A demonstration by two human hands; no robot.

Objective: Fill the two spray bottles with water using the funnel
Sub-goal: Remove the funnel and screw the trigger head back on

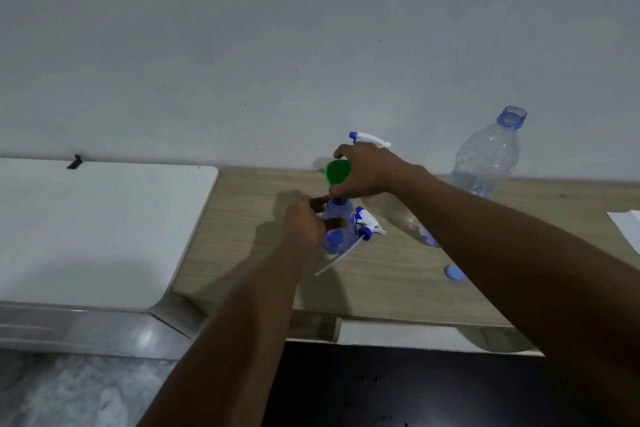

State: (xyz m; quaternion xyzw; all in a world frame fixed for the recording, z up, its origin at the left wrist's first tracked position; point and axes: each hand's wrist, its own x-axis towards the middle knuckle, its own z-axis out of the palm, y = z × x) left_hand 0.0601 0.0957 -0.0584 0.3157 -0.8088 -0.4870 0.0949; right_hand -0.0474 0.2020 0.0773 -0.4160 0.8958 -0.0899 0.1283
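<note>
A small clear blue spray bottle (pixel 341 229) stands open on the wooden table (pixel 242 253), and my left hand (pixel 303 224) grips its side. My right hand (pixel 367 170) holds a green funnel (pixel 337 173) with its spout at the bottle's neck. The bottle's white-and-blue trigger head (pixel 369 222) with its dip tube lies on the table just right of it. A second spray bottle stands behind my right hand; only its trigger head (pixel 367 139) shows. A large clear water bottle (pixel 485 163), uncapped, stands at the back right. Its blue cap (pixel 454 272) lies on the table.
A white tabletop (pixel 97 229) adjoins the wooden one on the left. A white sheet of paper (pixel 628 227) lies at the right edge. The wall runs right behind the table. Floor tiles show at the lower left.
</note>
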